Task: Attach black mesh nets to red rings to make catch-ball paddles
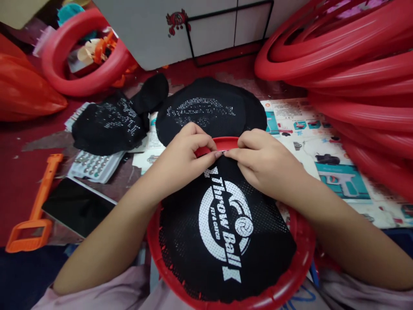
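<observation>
Right at the middle of the floor, a red plastic ring (300, 258) lies close to the person, with a black mesh net (206, 241) stretched across it; the net carries white printed lettering and a ball emblem. Both hands meet at the ring's far edge. The left hand (183, 157) is closed in a pinch, thumb and fingertips gripping the edge of the net where it meets the red rim. The right hand (261, 161) is closed the same way, its fingertips pinching the net's edge just beside the left hand's, so the two nearly touch. Along the near rim the mesh looks tucked in, with small red nubs showing through its border. Just beyond the hands lies a second black net (209, 107), flat on printed paper sheets (325, 142) that show a toy gun picture. To the left of that, a crumpled pile of black netting (106, 122) rests partly on a calculator (93, 165). Nearer the left edge of the floor lie a dark phone (75, 206) and an orange plastic handle (37, 206). A large stack of red rings (355, 64) fills the far right corner, and another single red ring (80, 56) sits in the far left corner, holding orange bits inside it. A grey cabinet (193, 26) with a red crab sticker stands along the far side.
</observation>
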A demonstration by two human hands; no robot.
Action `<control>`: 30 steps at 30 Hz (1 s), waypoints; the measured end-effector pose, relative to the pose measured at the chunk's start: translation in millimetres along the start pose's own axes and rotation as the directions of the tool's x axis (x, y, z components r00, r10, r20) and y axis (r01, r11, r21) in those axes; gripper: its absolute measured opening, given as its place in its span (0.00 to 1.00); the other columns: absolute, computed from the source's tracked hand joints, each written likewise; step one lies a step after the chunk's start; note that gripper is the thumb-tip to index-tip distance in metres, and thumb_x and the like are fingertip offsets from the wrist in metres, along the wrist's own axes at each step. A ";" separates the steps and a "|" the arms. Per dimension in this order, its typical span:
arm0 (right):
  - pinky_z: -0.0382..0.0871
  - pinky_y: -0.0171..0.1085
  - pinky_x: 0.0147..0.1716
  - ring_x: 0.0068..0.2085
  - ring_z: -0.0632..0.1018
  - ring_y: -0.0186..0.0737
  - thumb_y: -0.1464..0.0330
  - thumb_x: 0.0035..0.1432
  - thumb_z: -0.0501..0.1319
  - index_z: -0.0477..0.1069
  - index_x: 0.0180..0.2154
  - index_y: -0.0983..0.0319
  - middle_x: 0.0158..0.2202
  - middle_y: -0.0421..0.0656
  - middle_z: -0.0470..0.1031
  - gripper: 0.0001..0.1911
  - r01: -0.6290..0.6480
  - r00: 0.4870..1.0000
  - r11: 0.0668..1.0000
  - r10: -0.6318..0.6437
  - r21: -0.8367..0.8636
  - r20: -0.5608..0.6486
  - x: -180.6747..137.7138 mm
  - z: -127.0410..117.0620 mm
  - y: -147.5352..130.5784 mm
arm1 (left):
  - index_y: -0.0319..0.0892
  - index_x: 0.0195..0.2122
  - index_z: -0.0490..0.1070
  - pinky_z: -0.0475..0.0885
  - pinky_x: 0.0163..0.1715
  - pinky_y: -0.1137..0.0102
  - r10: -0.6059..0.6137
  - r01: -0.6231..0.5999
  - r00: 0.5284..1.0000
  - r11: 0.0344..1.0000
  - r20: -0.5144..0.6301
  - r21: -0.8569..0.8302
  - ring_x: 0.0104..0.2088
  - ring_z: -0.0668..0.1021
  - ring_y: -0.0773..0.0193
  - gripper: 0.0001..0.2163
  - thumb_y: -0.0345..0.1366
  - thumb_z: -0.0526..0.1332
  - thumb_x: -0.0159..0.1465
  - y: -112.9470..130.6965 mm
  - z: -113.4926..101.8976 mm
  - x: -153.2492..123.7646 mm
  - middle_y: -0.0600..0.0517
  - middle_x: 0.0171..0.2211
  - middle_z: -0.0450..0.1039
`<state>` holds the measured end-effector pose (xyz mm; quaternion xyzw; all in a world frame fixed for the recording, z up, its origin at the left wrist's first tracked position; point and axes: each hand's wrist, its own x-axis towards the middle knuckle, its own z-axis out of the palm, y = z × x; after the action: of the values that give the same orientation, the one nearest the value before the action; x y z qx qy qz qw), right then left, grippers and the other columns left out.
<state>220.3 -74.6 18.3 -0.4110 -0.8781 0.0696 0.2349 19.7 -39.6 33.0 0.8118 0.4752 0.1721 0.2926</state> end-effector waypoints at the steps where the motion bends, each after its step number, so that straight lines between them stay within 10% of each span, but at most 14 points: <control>1: 0.61 0.39 0.36 0.34 0.64 0.40 0.76 0.64 0.49 0.78 0.34 0.66 0.30 0.47 0.68 0.18 -0.007 1.000 1.000 0.007 0.000 0.001 0.0 0.4 0.3 | 0.41 0.29 0.74 0.71 0.41 0.65 -0.018 0.018 1.000 1.000 -0.006 -0.013 0.38 0.73 0.62 0.08 0.39 0.61 0.62 0.1 2.2 0.4 0.51 0.37 0.66; 23: 0.63 0.39 0.35 0.36 0.71 0.43 0.76 0.63 0.52 0.80 0.39 0.65 0.34 0.49 0.74 0.16 0.001 0.985 0.998 0.009 -0.058 0.172 -3.4 -9.3 2.9 | 0.40 0.25 0.65 0.69 0.44 0.62 0.044 -0.045 0.999 0.998 0.014 0.053 0.41 0.73 0.60 0.09 0.34 0.57 0.63 -4.0 6.3 3.3 0.48 0.39 0.67; 30: 0.66 0.34 0.33 0.31 0.75 0.35 0.80 0.54 0.58 0.75 0.50 0.62 0.32 0.38 0.78 0.22 -0.316 0.938 0.904 0.344 0.288 -0.048 0.0 -15.0 7.0 | 0.37 0.53 0.67 0.67 0.52 0.57 0.198 -0.197 0.980 0.950 0.019 0.242 0.49 0.72 0.54 0.15 0.36 0.54 0.68 -2.9 13.2 -0.5 0.43 0.50 0.71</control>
<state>232.2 -71.1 29.3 -0.5199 -0.7649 0.2097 0.3171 24.9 -43.0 21.0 0.8843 0.4100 0.1433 0.1711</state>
